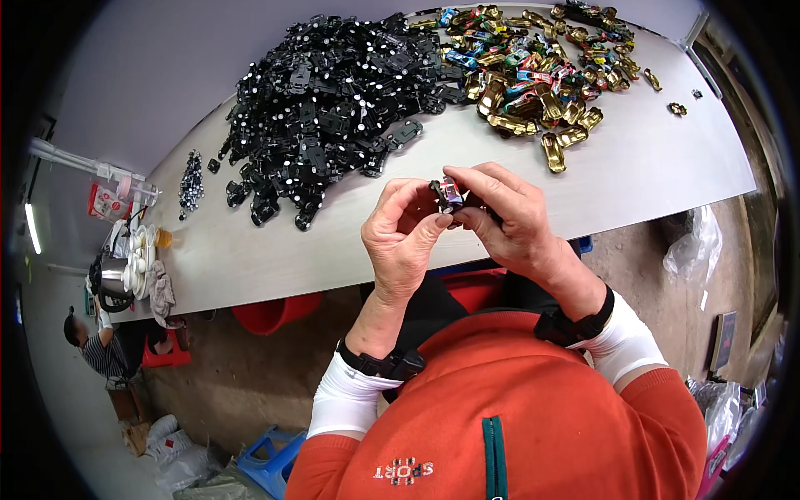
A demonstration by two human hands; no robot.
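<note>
Above the table's near edge, a small toy car (451, 194) with a coloured body and black underside is held between both hands. My left hand (402, 229) pinches it from the left with thumb and fingers. From the right, my right hand (512, 208) grips it with thumb and forefinger. Fingers cover part of the car. Beyond my left hand lies a large heap of black toy car chassis (321, 104) with wheels. Farther right is a pile of shiny gold and multicoloured toy car bodies (533, 67), a few of them lying loose near its front.
A small heap of tiny shiny parts (191, 185) lies on the white table (275, 258) at left. A kettle (115, 279) and white cups stand at the far left end. Below are a red tub (277, 313) and a blue stool (271, 460). Another person (108, 346) sits at left.
</note>
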